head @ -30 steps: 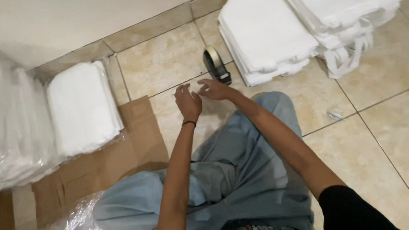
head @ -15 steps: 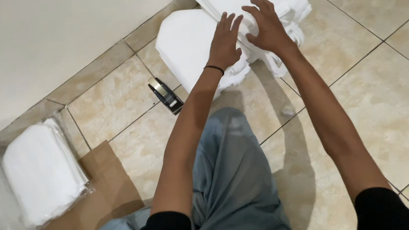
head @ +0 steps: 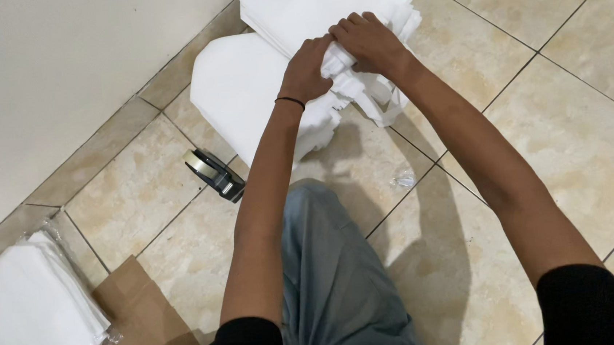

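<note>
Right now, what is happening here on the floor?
A person sits on a tiled floor and reaches forward with both hands. The left hand and the right hand grip the edge of a stack of white fabric bags. A second white stack lies beside it. A tape dispenser rests near the wall.

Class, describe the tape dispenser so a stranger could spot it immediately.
Start at the cream wall and drop to the beige tiled floor. Left of the white fabric stack lies the tape dispenser. It is the only small, dark, hard thing among soft white bundles.
</note>
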